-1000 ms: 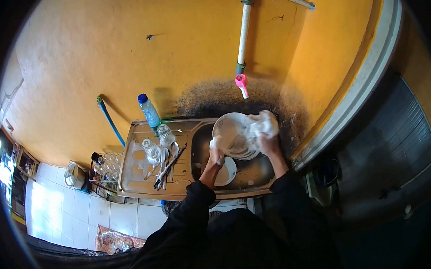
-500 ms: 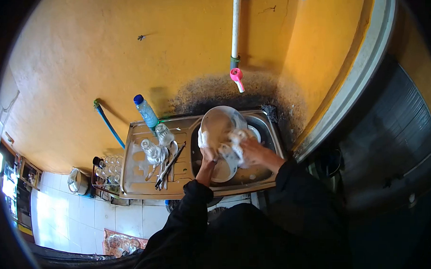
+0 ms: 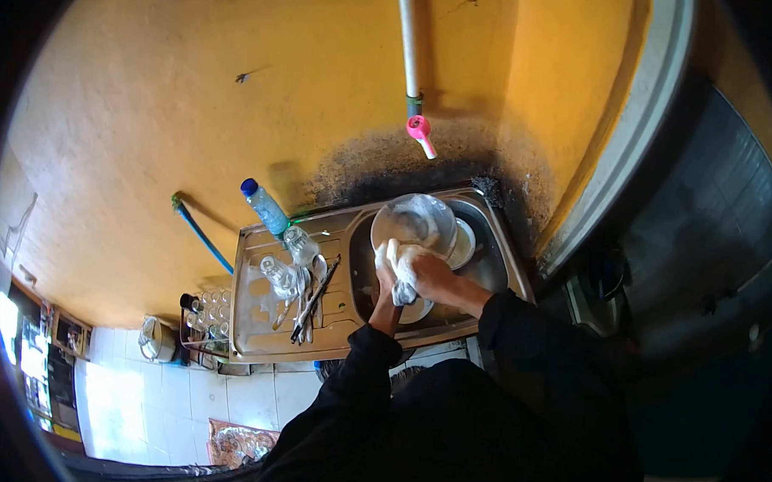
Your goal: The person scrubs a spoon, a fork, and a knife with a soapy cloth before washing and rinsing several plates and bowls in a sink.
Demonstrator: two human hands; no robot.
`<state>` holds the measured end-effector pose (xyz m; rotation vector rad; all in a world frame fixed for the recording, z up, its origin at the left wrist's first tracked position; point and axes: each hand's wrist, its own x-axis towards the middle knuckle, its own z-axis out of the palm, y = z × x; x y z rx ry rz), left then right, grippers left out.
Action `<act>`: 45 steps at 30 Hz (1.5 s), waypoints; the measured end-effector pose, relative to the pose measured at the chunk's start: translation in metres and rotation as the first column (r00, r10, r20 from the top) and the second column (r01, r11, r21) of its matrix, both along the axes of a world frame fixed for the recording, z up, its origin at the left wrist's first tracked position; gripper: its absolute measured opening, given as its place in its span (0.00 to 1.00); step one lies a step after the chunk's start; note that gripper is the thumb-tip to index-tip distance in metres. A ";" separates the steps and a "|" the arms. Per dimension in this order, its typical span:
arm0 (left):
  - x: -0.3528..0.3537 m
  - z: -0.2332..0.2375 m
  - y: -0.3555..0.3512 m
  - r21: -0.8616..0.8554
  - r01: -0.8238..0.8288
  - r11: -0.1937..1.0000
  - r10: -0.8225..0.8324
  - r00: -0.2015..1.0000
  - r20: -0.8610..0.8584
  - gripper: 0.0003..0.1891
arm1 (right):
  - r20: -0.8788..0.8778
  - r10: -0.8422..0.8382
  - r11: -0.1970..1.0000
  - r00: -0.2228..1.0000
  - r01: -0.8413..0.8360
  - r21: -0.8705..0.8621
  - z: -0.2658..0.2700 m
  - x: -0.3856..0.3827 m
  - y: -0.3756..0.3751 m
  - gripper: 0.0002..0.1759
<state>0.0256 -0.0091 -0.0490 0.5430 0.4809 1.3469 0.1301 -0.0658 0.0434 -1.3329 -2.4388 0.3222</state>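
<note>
the left hand has its fingers closed on the near rim of a soapy dish over the sink; the right hand bunches a sudsy cloth there. two smaller bowls sit below. glasses, cutlery and a bottle stand left, a pink tap beyond.

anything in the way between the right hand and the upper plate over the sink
Yes, a sudsy cloth or sponge, bunched in the right hand at the near edge of the upper plate. The left hand is at that edge too. Nothing else visible stands between.
</note>
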 end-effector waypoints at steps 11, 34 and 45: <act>0.029 -0.025 -0.021 0.162 -0.109 0.981 0.161 0.918 -0.362 0.25 | 0.058 0.274 0.932 0.960 -0.280 0.231 -0.012 0.036 -0.009 0.16; 0.002 0.031 -0.022 0.253 -0.282 0.925 0.350 0.894 -0.281 0.29 | 0.134 0.415 0.901 0.900 -0.427 0.075 -0.030 0.079 0.018 0.21; 0.006 0.014 -0.015 0.217 -0.366 0.905 0.420 0.850 -0.318 0.27 | -0.064 0.237 0.965 0.969 -0.227 0.128 -0.036 0.043 0.018 0.12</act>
